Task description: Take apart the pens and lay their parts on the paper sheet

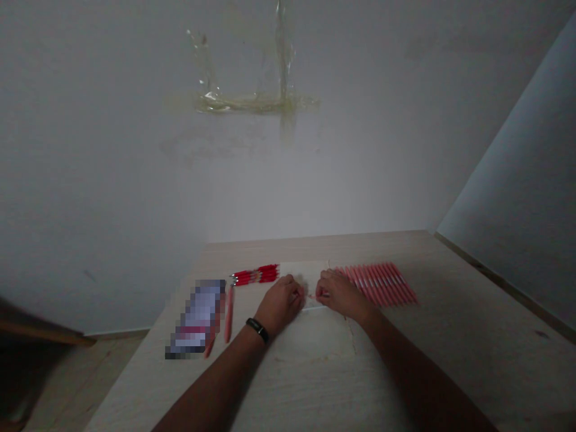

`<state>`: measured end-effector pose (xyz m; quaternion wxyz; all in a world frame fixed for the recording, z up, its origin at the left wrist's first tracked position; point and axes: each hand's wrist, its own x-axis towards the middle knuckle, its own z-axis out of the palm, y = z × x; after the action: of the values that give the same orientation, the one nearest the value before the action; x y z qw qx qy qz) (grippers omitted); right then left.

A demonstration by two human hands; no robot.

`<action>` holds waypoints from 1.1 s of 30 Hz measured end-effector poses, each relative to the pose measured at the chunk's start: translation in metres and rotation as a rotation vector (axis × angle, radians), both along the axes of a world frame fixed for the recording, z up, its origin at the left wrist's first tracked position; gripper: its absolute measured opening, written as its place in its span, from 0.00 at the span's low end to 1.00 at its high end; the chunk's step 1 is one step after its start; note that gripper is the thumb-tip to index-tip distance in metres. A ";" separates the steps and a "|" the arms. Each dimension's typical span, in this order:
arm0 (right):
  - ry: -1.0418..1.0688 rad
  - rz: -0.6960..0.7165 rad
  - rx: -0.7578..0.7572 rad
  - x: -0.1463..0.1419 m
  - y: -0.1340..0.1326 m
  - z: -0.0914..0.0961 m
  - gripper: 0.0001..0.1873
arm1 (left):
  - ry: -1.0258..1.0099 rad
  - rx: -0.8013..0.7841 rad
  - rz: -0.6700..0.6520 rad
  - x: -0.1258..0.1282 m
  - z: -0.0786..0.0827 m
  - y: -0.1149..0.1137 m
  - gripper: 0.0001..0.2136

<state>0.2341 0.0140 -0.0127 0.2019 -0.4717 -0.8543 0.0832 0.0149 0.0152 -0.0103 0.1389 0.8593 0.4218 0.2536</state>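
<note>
Over a pale sheet [303, 268] on the table, my left hand [285, 295] and my right hand [337, 291] face each other, a short gap apart. Both sets of fingers are curled into a pinch. A small pinkish bit [311, 296] shows in the gap, too blurred to name, and the fingers hide the rest. Just right of my right hand lies a neat row of several pink pens [378, 284]. Left of my left hand is a bundle of red pen-like sticks [256, 275] with shiny tips. A single pink pen-like barrel [229, 315] lies below that bundle.
A pixelated phone-like object [195, 321] lies at the table's left, partly over or beside another pink barrel [209, 348]. The wooden table [315, 393] meets a wall [337, 192] with tape on it. Dark furniture [27, 354] stands at lower left.
</note>
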 end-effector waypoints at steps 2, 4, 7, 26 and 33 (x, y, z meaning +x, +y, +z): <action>0.006 0.014 0.006 0.000 0.000 0.000 0.04 | -0.035 -0.010 0.038 -0.003 0.000 0.000 0.05; 0.027 0.025 0.000 0.000 0.001 0.001 0.04 | -0.057 -0.028 0.076 -0.005 0.000 -0.001 0.04; 0.082 0.032 -0.023 0.002 -0.001 0.005 0.03 | -0.078 -0.060 0.103 -0.006 -0.002 -0.001 0.03; 0.206 0.111 0.013 -0.001 -0.006 0.012 0.03 | -0.159 -0.141 0.119 -0.003 -0.001 -0.005 0.06; 0.212 0.137 -0.028 -0.004 -0.008 0.014 0.03 | -0.149 -0.177 0.067 -0.001 0.000 -0.008 0.06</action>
<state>0.2303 0.0064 0.0015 0.2781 -0.4034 -0.8573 0.1580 0.0142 0.0074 -0.0098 0.2366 0.8079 0.4596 0.2829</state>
